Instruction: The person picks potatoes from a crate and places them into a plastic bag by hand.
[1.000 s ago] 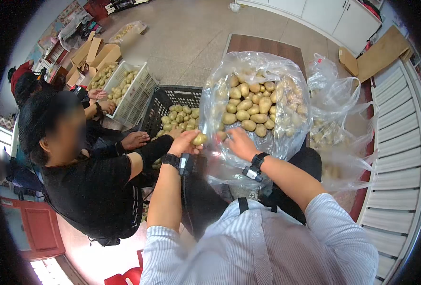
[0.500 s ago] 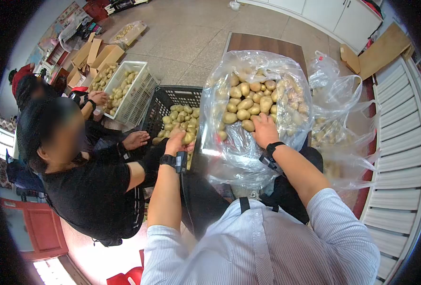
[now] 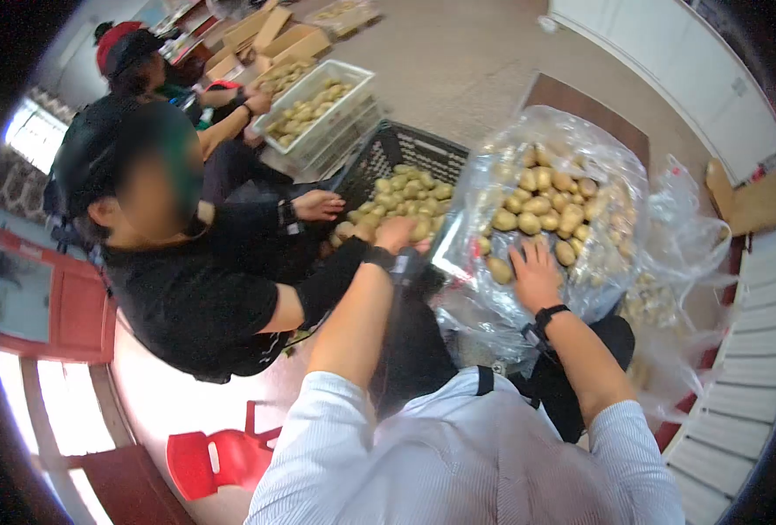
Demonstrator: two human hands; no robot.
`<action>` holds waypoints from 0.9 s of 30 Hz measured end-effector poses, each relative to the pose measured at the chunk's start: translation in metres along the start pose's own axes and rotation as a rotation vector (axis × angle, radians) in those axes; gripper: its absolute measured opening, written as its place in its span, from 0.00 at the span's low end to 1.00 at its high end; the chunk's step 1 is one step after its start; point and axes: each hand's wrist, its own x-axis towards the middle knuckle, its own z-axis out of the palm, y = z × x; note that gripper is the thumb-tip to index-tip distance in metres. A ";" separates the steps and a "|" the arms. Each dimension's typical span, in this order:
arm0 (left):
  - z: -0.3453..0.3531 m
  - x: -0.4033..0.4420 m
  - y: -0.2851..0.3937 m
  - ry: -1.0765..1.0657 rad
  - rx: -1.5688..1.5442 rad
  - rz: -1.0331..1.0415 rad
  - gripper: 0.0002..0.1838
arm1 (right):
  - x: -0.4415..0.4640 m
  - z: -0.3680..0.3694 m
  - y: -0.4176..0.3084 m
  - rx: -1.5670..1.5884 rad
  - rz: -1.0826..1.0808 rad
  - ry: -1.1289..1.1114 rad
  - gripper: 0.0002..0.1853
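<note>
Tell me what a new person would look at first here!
Probably the big clear plastic bag, right of the middle, with its heap of potatoes and the wearer's right hand spread at its near side. Next might come the black crate just left of it, holding more potatoes, with the left hand at its near side. The bright red chair pops out at lower left.

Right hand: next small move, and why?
Probably ease the right hand slightly left onto the stray potato: the hand is spread and seemingly empty over the clear bag, and that potato sits close beside it, apart from the main pile.
</note>
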 end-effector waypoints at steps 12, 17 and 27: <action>-0.020 -0.003 -0.006 0.062 0.919 0.667 0.16 | -0.007 0.012 -0.030 0.020 -0.179 -0.297 0.30; -0.036 0.017 -0.009 0.209 1.640 0.845 0.18 | -0.008 -0.005 -0.036 0.143 -0.185 -0.273 0.31; -0.048 0.022 -0.004 0.189 1.826 0.610 0.24 | -0.019 0.006 -0.030 0.117 -0.011 -0.317 0.17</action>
